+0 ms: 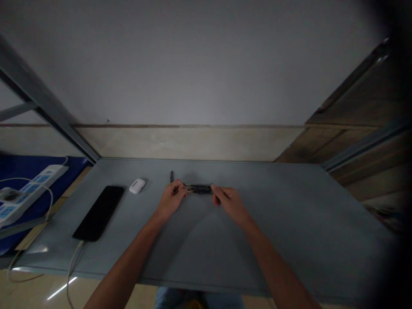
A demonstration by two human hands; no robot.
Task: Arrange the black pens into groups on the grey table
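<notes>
Nearest, the person's blue-clad legs (170,299) show below the near edge of the grey table (305,223). Toward the near left corner, a pale cable (70,268) hangs over that edge and runs up to the near end of a black phone (99,213), which lies slantwise along the left edge. Past the left edge, a white power strip (55,172) sits on a blue surface (19,165).

Farther in, closer to the far edge than the near one, the left hand (170,197) and right hand (230,201) face each other across a bundle of slim, dark, pen-like pieces (198,189). The left thumb and forefinger pinch its left end, the right thumb and forefinger its right. Its pieces are too small to count, and whether it touches the tabletop cannot be told.

A white rounded case (137,186) lies between phone and left hand. Just beyond that hand is a short black piece (171,176). Behind the far edge run a beige tile band (193,143) and a pale wall (206,64).
</notes>
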